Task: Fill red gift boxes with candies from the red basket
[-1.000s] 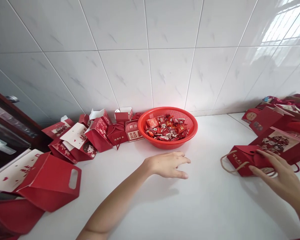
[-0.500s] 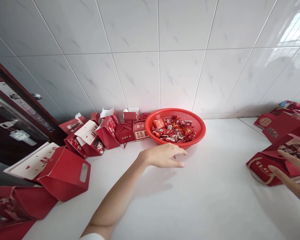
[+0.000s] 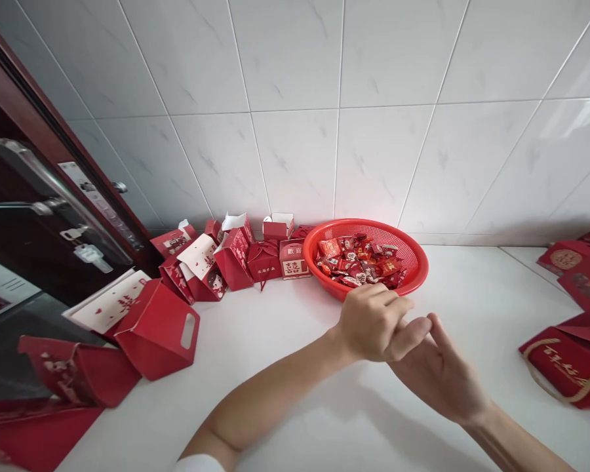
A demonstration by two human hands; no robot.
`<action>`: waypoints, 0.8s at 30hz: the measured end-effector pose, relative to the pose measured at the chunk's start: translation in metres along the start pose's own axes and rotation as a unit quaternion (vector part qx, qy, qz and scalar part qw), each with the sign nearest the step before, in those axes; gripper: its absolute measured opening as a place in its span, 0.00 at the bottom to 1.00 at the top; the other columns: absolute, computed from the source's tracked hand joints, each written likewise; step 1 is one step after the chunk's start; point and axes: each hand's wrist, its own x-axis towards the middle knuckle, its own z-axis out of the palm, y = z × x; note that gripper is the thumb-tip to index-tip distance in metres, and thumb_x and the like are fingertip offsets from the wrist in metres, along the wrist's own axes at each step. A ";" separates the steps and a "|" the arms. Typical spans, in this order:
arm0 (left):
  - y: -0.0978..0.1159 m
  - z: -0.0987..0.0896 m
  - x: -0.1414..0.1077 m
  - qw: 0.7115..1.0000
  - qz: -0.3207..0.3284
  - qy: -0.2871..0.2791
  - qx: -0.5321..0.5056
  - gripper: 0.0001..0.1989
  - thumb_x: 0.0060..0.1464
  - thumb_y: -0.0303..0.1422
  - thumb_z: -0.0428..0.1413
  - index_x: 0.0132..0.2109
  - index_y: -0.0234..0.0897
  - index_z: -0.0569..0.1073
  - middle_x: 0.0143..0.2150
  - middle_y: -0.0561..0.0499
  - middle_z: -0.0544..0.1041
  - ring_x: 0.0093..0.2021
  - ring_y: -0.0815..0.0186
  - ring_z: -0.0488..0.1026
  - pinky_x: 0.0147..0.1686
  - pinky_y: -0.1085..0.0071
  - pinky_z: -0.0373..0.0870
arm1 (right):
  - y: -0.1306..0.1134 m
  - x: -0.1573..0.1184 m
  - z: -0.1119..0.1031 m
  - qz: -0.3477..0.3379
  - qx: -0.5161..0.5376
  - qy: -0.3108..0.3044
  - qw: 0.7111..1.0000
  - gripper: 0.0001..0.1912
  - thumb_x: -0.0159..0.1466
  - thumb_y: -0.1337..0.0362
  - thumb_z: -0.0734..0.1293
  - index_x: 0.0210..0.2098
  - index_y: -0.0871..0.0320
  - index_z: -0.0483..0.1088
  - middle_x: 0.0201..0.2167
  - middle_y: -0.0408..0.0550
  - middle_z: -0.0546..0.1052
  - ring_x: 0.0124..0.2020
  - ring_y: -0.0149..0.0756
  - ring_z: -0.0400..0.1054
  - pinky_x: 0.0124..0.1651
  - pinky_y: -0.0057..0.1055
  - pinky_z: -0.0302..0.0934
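My left hand (image 3: pixel 376 324) is closed, fingers curled, in front of the red plastic basket (image 3: pixel 417 278). Anything inside its curled fingers is hidden. Just beneath and to its right, my right hand (image 3: pixel 437 377) has its palm turned up and open, with part of its fingers covered by the left hand. The two hands overlap and seem to touch. Behind them, the perforated basket holds a heap of red-wrapped sweets (image 3: pixel 358 255).
Several red gift boxes (image 3: pixel 160 328) stand along the left side and the tiled wall (image 3: pixel 295 157). A red box with a rope handle (image 3: pixel 565 367) lies at the right. A dark door with keys (image 3: pixel 92 255) is at the left.
My right hand has left the rope-handled box at the right and moved to the middle, against my left hand. My left hand's fingers have curled. The view has turned right.
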 end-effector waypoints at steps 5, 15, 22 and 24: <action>-0.033 -0.019 0.006 0.999 0.029 0.008 -0.026 0.22 0.66 0.39 0.44 0.35 0.37 0.79 0.32 0.47 0.83 0.35 0.61 0.77 0.49 0.62 0.72 | 0.000 0.007 -0.008 -0.047 0.107 -0.064 0.991 0.34 0.71 0.36 0.47 0.61 0.44 0.71 0.67 0.49 0.70 0.70 0.47 0.59 0.67 0.52 0.58; -0.097 -0.067 0.002 0.992 -0.077 0.074 -0.070 0.17 0.66 0.37 0.52 0.54 0.34 0.78 0.57 0.43 0.80 0.57 0.61 0.76 0.60 0.66 0.70 | 0.050 0.008 0.024 -0.032 -0.095 -0.008 0.995 0.37 0.68 0.37 0.62 0.18 0.54 0.44 0.18 0.39 0.50 0.24 0.32 0.49 0.32 0.34 0.55; -0.145 -0.106 -0.022 0.945 -0.220 0.241 -0.002 0.25 0.64 0.44 0.53 0.20 0.39 0.67 0.20 0.52 0.72 0.25 0.66 0.71 0.32 0.70 0.69 | 0.074 0.001 0.035 -0.014 -0.159 -0.099 0.982 0.29 0.74 0.39 0.51 0.26 0.54 0.48 0.22 0.36 0.50 0.24 0.29 0.43 0.27 0.31 0.44; -0.155 -0.109 -0.027 0.923 -0.270 0.273 -0.003 0.27 0.65 0.44 0.50 0.19 0.40 0.62 0.15 0.56 0.63 0.18 0.69 0.64 0.29 0.70 0.66 | 0.076 0.000 0.035 -0.021 -0.166 -0.107 0.980 0.25 0.76 0.43 0.50 0.30 0.53 0.53 0.23 0.37 0.54 0.24 0.29 0.46 0.28 0.30 0.46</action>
